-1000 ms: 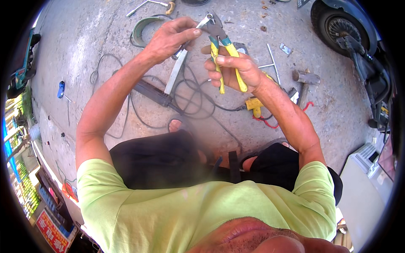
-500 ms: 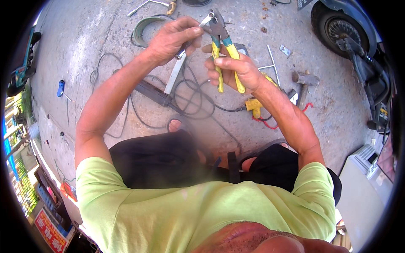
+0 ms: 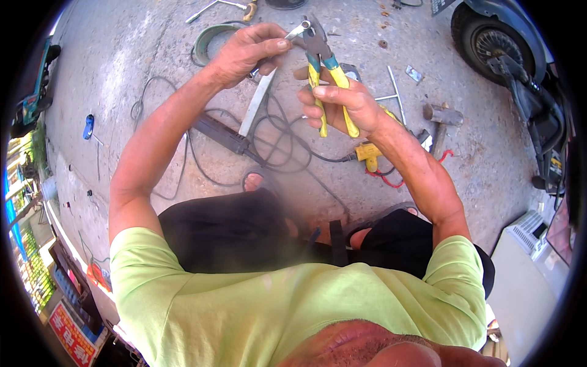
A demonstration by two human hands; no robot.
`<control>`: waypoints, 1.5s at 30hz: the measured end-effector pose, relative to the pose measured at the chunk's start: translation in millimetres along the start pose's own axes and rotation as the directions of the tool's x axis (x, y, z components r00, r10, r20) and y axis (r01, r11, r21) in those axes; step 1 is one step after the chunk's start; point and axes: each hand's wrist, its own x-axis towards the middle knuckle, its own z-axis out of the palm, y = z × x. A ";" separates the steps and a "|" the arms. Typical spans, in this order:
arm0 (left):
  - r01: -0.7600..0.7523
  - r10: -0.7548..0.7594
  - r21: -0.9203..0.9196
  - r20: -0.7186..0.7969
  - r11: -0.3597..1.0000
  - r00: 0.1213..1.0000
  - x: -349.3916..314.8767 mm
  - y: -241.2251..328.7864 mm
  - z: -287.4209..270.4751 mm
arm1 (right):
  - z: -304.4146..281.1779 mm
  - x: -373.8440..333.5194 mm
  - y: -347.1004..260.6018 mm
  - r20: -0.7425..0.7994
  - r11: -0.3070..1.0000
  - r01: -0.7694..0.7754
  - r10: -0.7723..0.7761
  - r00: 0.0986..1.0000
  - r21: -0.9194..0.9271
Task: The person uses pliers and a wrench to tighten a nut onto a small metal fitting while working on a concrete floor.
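Holding a ring spanner (image 3: 297, 31) beside yellow-handled pliers (image 3: 315, 46), above the concrete floor (image 3: 147, 49), seems the current step: the left hand (image 3: 249, 54) pinches the spanner, the right hand (image 3: 346, 104) grasps the spread handles. The next move likely calls for steady alignment.

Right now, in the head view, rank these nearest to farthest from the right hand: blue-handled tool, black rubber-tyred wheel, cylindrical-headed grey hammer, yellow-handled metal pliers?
1. Yellow-handled metal pliers: held in the right hand.
2. Grey hammer: to the hand's right.
3. Black wheel: upper right.
4. Blue-handled tool: far left.
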 end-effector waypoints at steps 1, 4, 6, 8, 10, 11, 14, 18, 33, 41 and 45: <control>0.001 -0.004 0.070 0.036 0.998 0.999 -0.1 3.4 -9.1 | -0.1 -0.3 0.6 0.028 1.000 -0.001 0.001 1.000 0.000; -0.004 -0.052 0.429 0.118 0.903 0.992 5.2 13.2 -37.8 | -0.1 -1.7 5.4 -0.050 0.999 -0.052 0.052 0.997 -0.008; -0.034 -0.039 0.671 0.093 0.741 0.995 12.2 7.5 -55.8 | 0.9 -1.4 7.5 -0.108 0.996 -0.078 0.073 0.992 -0.045; -0.049 -0.027 0.784 0.084 0.618 0.996 16.3 7.2 -65.4 | 1.0 -0.5 8.8 -0.156 0.991 -0.107 0.093 0.983 -0.084; -0.090 0.009 0.872 0.098 0.481 0.995 20.7 8.1 -71.6 | -0.9 0.8 8.8 -0.200 0.983 -0.137 0.111 0.974 -0.125; -0.181 0.079 0.862 0.163 0.473 0.983 23.6 9.3 -76.0 | -2.4 1.4 9.6 -0.193 0.981 -0.144 0.118 0.974 -0.130; -0.039 -0.053 0.945 0.060 0.324 0.997 34.1 15.4 -80.5 | -6.0 2.5 15.9 -0.177 0.978 -0.152 0.126 0.976 -0.141; -0.068 0.015 0.892 0.068 0.446 0.998 42.2 22.9 -91.5 | -7.7 5.4 25.7 -0.193 0.966 -0.178 0.142 0.971 -0.186; -0.007 0.171 0.680 -0.174 0.733 0.970 57.0 59.9 -64.2 | -9.7 17.4 32.6 -0.295 0.863 -0.176 0.033 0.955 -0.474; -0.255 0.523 0.819 -0.063 0.514 0.850 59.9 68.2 -40.5 | -5.8 21.7 29.5 -0.326 0.820 -0.195 0.011 0.945 -0.538; -0.412 0.662 0.857 0.117 0.309 0.740 46.5 84.4 -21.2 | -2.5 26.3 31.2 -0.319 0.844 -0.200 0.036 0.947 -0.497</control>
